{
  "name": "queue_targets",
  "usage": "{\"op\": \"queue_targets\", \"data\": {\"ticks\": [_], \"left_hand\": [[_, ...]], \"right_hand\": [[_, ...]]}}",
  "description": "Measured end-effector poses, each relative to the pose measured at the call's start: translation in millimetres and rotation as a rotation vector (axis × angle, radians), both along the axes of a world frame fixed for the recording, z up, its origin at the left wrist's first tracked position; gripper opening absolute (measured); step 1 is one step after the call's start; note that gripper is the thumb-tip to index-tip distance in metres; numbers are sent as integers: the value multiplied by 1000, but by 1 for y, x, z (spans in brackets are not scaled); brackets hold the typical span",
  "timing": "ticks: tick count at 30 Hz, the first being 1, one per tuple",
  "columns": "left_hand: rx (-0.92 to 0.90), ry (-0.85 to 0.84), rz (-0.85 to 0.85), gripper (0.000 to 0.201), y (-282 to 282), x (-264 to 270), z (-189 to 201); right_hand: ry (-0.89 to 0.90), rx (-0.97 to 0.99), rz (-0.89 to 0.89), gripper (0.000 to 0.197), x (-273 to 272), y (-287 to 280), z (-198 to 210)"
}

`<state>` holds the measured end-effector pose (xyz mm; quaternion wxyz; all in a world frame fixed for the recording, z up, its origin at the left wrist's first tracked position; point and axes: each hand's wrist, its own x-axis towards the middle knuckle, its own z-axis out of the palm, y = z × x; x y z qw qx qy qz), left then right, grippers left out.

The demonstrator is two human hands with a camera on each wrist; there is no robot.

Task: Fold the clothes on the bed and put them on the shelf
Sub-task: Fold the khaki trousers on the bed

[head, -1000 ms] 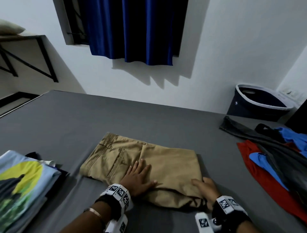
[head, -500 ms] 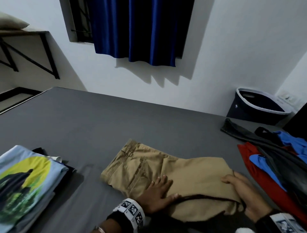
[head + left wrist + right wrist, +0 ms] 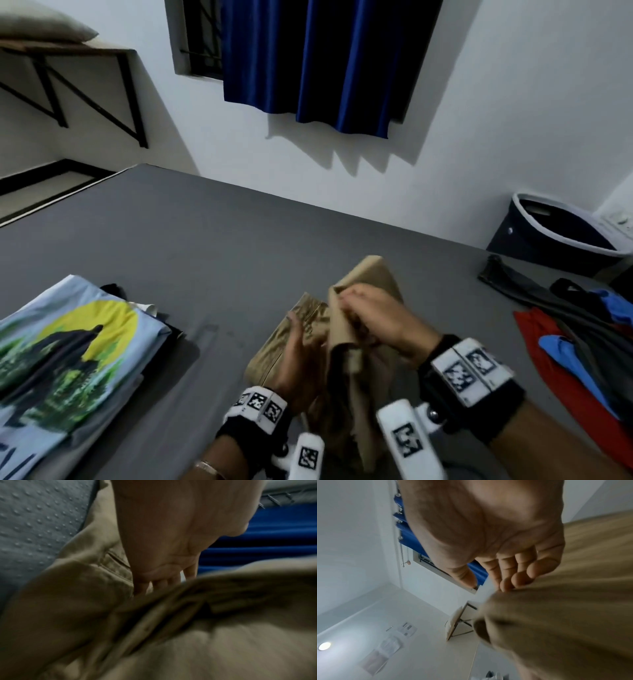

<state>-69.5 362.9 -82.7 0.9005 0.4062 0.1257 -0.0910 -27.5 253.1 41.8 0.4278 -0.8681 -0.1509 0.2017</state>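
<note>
Grey bedding (image 3: 178,246) covers the bed that fills the lower half of the head view, and the work takes place at its near edge. Nearest the camera, the khaki trousers (image 3: 346,370) are folded and raised on edge above the sheet, held between both hands. The left hand (image 3: 298,363) lies against the waistband side of the bundle; in the left wrist view its fingers (image 3: 159,582) run down into the fold of the fabric, apparently straight rather than curled, though the tips are hidden by cloth. The right hand (image 3: 380,325) clasps the upper flap from the other side; in the right wrist view its fingers (image 3: 518,578) are curled over the fabric edge, gripping it. Both wrists carry black straps with white marker blocks. At the near left of the bed lies a stack of folded clothes (image 3: 61,363) topped by a light blue shirt with a yellow-and-green print. At the right edge rests a loose pile of unfolded clothes (image 3: 582,339) in red, blue, grey and black. Beyond the bed's far right corner stands a dark laundry basket (image 3: 555,236) with a white rim. On the far wall hangs a blue curtain (image 3: 329,61) over a window, and at the upper left a wall shelf (image 3: 68,51) on black brackets carries a pillow.
</note>
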Motion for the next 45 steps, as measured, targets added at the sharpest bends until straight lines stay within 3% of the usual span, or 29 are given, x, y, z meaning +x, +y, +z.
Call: {"op": "queue_targets", "data": {"ticks": [2, 4, 7, 8, 11, 14, 19, 20, 22, 24, 28, 31, 36, 40, 42, 45], "left_hand": [[-54, 32, 110, 88, 20, 1, 0], [-178, 15, 127, 86, 41, -7, -11], [-331, 90, 106, 81, 64, -19, -30], [-333, 98, 114, 72, 68, -20, -32], [-176, 97, 77, 47, 77, -18, -33], [18, 162, -21, 42, 90, -19, -25], [414, 198, -179, 68, 119, -27, -26], [493, 202, -200, 74, 122, -28, -29], [603, 199, -223, 85, 122, -30, -33], [619, 183, -193, 85, 118, -31, -31], [500, 121, -100, 59, 110, -33, -23], [610, 199, -43, 72, 108, -41, -30], [610, 226, 44, 67, 110, -39, -44], [668, 249, 125, 47, 105, -38, -52], [752, 240, 153, 44, 105, -41, -49], [997, 211, 223, 39, 114, -44, -42]], "right_hand": [[132, 42, 103, 23, -7, 28, -14], [-2, -33, 123, 30, -11, 34, -45], [-213, -411, 162, 80, -17, 11, -97], [-223, -512, 194, 84, -21, 2, -113], [-216, -615, 242, 71, -32, -20, -140], [-226, -570, 191, 70, -35, -25, -144], [-294, -465, 237, 100, -56, -26, -152], [-365, -473, 244, 96, -63, -30, -155], [-506, -473, 217, 69, -78, -35, -160], [-650, -424, 156, 50, -88, -38, -165], [-831, -314, 65, 39, -97, -34, -172], [-930, -453, 149, 32, -110, -29, -190], [-1073, -326, 117, 22, -110, -34, -194], [-1059, -355, 404, 21, -106, -47, -199], [-865, -296, 519, 10, -106, -55, -201], [-664, -68, 262, 7, -109, -62, -180]]}}
